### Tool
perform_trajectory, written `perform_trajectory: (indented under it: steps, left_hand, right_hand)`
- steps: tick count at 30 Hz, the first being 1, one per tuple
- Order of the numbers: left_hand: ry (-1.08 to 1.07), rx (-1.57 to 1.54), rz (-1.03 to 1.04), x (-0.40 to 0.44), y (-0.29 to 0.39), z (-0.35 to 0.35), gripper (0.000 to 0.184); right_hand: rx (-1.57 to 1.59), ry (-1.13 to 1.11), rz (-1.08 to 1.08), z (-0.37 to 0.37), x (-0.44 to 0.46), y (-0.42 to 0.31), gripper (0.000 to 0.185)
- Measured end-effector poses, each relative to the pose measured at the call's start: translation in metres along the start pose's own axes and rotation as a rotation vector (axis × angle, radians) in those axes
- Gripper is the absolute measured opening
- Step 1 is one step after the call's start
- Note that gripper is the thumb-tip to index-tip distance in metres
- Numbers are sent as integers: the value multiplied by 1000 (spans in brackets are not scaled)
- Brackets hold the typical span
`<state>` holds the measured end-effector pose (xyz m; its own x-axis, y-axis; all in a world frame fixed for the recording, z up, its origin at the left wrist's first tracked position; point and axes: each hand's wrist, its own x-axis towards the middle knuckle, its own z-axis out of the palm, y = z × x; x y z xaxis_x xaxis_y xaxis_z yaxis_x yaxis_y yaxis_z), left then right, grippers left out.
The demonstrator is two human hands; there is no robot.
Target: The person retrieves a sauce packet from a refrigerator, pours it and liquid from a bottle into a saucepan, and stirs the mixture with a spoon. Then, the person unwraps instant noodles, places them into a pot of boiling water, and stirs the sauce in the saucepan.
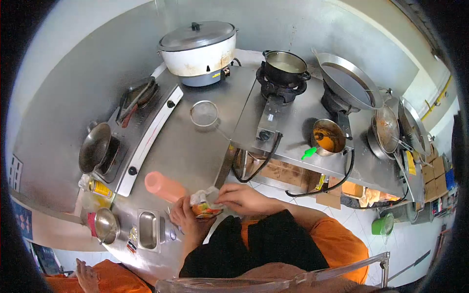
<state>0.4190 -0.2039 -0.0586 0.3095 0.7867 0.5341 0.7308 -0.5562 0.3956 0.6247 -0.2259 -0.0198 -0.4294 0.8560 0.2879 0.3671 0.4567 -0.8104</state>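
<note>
My left hand (184,215) is closed around a small plastic bag (205,210) with orange and white colouring, held near the counter's front edge. From the right, my right hand (240,198) pinches the bag's upper edge, fingers together. What is inside the bag is too small to make out. Just beyond my left hand is a pink plastic bottle (163,186) on the steel counter; its near end is partly hidden by the hand and bag. A wire strainer (204,113) lies farther back, its handle pointing right.
A two-burner stove (151,139) with pans stands left. Behind are a large rice cooker (198,53), a black pot (285,68) and a wok (349,80). A saucepan (328,138) with orange residue sits right. At lower left are a steel tray (148,229) and another person's hand (87,277).
</note>
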Motion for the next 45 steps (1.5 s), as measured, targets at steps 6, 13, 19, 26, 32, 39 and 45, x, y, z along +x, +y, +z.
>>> perform_trajectory:
  steps: [6,13,19,26,32,39,45]
  left_hand:
    - [232,-4,93,38,46,37,87]
    - [468,-91,37,94,87,105,88]
    - [294,-15,-212,117,124,119,91]
    - [368,6,-363,114,128,118,93]
    - [425,-29,-529,107,124,126,95]
    - [399,-59,-563,116,123,135,95]
    - [363,-116,-578,118,119,136,95]
  right_hand:
    - [-271,-32,27,-48,11,-5,29]
    - [-405,-41,-40,-132,29,1,38]
    - [-458,-60,-86,-190,36,16,46]
    - [-210,-124,-226,-184,62,48,42]
    - [-248,-18,-361,-167,76,53,39]
    - [-272,59,-315,-171,85,46,37]
    - [-206,192,-316,-181,95,59,33]
